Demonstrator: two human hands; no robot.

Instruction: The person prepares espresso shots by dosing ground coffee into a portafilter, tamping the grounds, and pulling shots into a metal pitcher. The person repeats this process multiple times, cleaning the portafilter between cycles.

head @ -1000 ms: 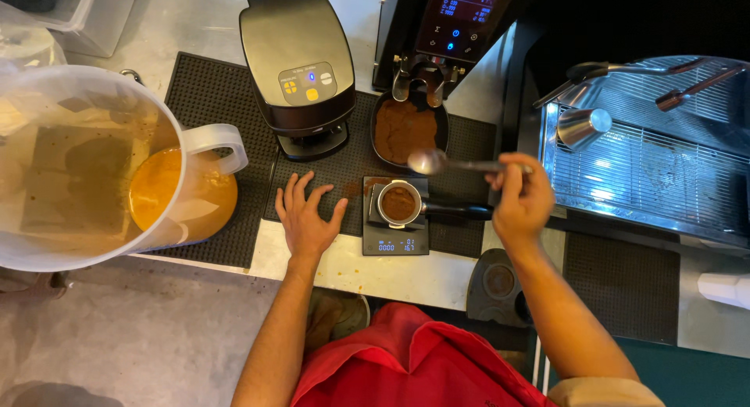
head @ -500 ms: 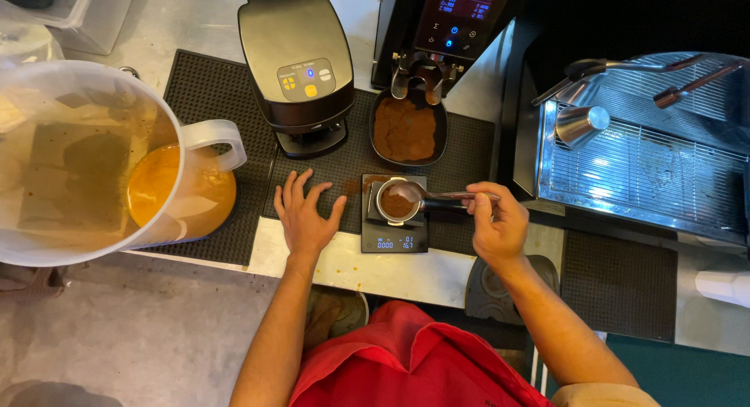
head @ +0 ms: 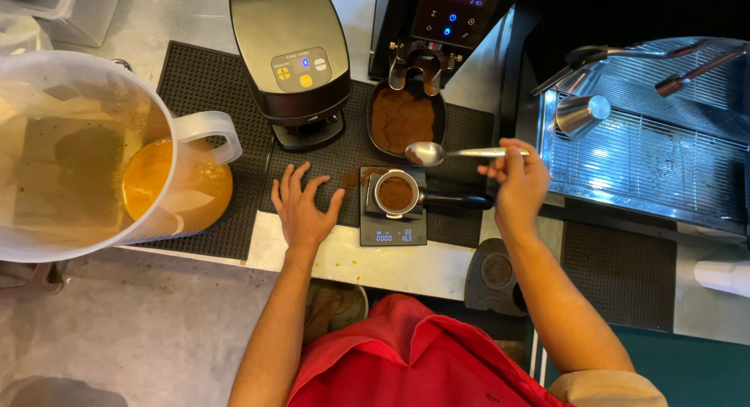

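Both my hands are busy: my left hand point(head: 303, 212) lies flat, fingers spread, on the black mat point(head: 211, 94) (holding nothing). My right hand point(head: 517, 179) pinches a spoon point(head: 437, 152), its bowl above the ground-filled portafilter point(head: 396, 194) sitting on the scale point(head: 393, 231), before the coffee tray point(head: 405, 118).

Silver spoon point(head: 428, 152) level above coffee tray point(head: 406, 119)

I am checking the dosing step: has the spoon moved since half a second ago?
Yes. The spoon rose off the portafilter basket toward the tray of grounds, in the right hand.
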